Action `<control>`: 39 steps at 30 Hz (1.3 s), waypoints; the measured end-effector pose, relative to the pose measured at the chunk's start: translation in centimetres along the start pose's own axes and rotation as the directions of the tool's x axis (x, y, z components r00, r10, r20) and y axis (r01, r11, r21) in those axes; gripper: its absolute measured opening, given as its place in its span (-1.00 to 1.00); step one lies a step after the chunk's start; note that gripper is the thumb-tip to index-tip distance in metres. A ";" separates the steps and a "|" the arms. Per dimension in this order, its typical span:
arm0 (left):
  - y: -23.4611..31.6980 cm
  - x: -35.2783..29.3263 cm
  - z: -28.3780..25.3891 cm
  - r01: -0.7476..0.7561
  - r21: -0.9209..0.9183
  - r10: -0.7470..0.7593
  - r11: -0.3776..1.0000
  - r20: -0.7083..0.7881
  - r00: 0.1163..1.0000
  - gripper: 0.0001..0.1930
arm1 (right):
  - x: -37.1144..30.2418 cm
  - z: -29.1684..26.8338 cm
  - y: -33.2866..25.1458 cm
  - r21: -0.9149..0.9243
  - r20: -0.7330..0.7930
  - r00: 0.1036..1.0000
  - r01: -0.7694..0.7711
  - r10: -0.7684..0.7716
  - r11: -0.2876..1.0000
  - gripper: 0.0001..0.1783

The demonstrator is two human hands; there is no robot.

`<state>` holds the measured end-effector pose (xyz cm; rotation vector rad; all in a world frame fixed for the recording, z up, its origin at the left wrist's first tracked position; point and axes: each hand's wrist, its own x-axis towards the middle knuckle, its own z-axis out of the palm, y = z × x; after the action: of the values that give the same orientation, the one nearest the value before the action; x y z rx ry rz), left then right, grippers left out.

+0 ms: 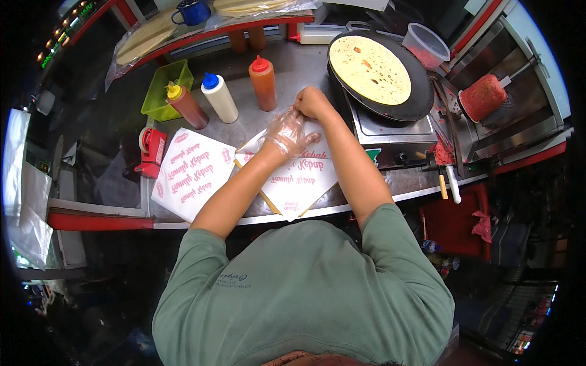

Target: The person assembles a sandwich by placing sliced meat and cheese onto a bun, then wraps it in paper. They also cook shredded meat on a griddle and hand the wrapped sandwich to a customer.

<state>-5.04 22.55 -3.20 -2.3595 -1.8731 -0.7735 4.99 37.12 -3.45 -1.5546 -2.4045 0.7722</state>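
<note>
1 thin, clear, crinkled plastic glove point(282, 129) on the left hand point(289, 135), above a white, red-printed paper sheet point(295, 194) near the front edge of the grey metal bench point(295, 66). Bare right hand point(313, 102) just beyond, fingers clenched right by the ends of the gloved fingers; film perhaps pinched there, but cannot tell, with the contact hidden. Left fingers partly bent, thumb held apart; cannot tell whether grasping anything. Judging by looks, nearly weightless, limp film, probably slippery, quick to cling and easy to tear with a nail. Best held by the loose cuff at the wrist, between flat fingers, with a slow, even pull; better to avoid any sharp tug at 1 point. Paper beneath likely light too, but crisper, prone to sliding and creasing; best taken by an outer edge or the near corner, clear of the 2 forearms.
</note>
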 end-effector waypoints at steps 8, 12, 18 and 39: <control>0.6 1.1 -1.9 0.156 -0.175 -0.079 0.972 0.379 0.922 -0.23 | 1.9 0.6 -0.9 -0.267 0.126 0.957 -0.219 0.260 0.938 -0.49; 0.7 -2.5 -1.6 0.057 -0.146 0.003 0.988 0.383 0.924 -0.17 | -0.2 0.3 -1.7 -0.217 0.108 0.970 -0.191 0.218 0.957 -0.34; -0.2 -5.3 -2.3 -0.099 -0.149 0.149 0.984 0.372 0.916 -0.18 | -5.0 2.0 0.2 -0.130 -0.162 0.973 -0.187 0.165 0.974 -0.38; -0.7 -6.6 -0.1 -0.133 -0.093 0.150 0.987 0.221 0.964 -0.34 | -25.2 8.9 -0.9 0.182 -0.600 0.694 -0.365 0.397 0.913 -0.64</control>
<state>-6.71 16.72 -5.97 -2.6991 -1.7516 -0.5952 11.59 11.52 -7.33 -1.9349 -1.5855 0.2725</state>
